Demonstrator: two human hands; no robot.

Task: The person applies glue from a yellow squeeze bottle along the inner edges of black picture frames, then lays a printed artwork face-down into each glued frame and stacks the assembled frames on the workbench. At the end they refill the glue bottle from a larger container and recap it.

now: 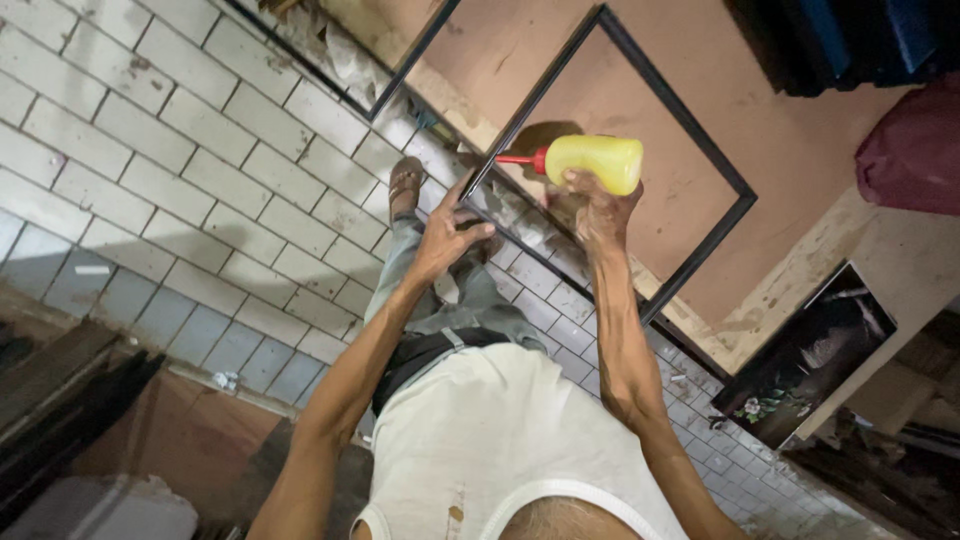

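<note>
The right hand point(598, 205) grips a yellow glue bottle point(592, 162) lying level, red nozzle pointing frame-left at the black frame's point(700, 140) corner. The left hand point(445, 238) presses that corner, fingers spread. Bare board lies inside the frame.

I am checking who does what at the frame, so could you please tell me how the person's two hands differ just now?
The right hand is closed around a yellow squeeze bottle with a red nozzle, while the left hand holds nothing of its own. The left hand's fingers rest spread on the lower corner of the black frame, whereas the right hand stays off the frame, over the brown board inside it. Both arms are bare and reach forward to the same frame.
</note>
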